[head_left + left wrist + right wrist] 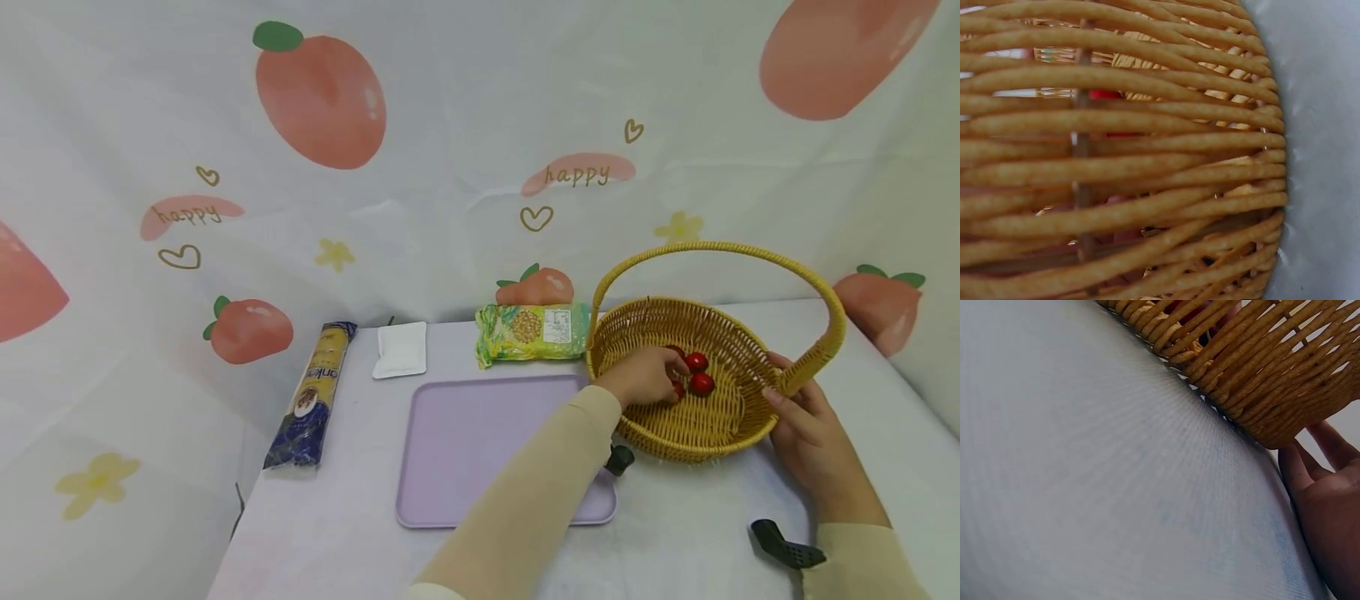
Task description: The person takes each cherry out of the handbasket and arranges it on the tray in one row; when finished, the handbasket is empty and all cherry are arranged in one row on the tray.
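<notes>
A yellow-brown wicker basket (720,425) with a tall arched handle stands at the right of the table. Several shiny red round fruits (702,384) lie inside it. My left hand (647,375) reaches over the basket's near left rim, its bent fingers at one of these fruits; whether they pinch it is hidden. In the left wrist view, the woven wall (1122,169) fills most of the picture, with bits of red showing through gaps. At the right side my right hand (806,429) grips the rim by the handle's foot, thumb inside; its fingers (1329,444) touch the wall.
A lilac tray (480,450) lies left of the basket, partly under my left forearm. Behind it are a green-yellow food packet (525,333) and a white sachet (401,348). A long blue-and-yellow packet (311,400) lies at the table's left edge. A printed cloth hangs behind.
</notes>
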A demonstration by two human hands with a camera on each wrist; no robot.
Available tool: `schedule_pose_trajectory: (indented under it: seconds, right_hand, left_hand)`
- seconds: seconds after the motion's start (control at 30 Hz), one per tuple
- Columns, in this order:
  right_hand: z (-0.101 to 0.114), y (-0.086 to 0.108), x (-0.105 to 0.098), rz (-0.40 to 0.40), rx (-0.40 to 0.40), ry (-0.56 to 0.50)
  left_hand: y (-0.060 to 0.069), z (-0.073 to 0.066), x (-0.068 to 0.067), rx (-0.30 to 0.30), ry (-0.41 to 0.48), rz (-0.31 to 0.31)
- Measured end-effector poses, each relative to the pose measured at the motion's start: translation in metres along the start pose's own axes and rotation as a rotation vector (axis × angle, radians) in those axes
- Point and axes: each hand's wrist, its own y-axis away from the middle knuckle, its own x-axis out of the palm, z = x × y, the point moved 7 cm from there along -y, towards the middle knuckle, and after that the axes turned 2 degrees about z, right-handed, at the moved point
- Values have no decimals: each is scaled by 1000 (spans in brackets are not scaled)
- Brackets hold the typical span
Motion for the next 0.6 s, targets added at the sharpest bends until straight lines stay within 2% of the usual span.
schedule_pose_trajectory:
  seconds: [0.13,0.2,0.43,0.6]
  right_hand:
    - [0,0,0,6,3,-4]
    - [-1,0,0,3,9,-3]
    - [-2,0,-1,-9,22,13]
    - [-1,1,-2,-9,22,5]
  left_hand:
    - [0,-1,-5,20,44,-63]
    - [1,-2,-6,33,43,-63]
    - [3,-8,5,85,-117,110]
    - [4,-8,10,73,-196,153]
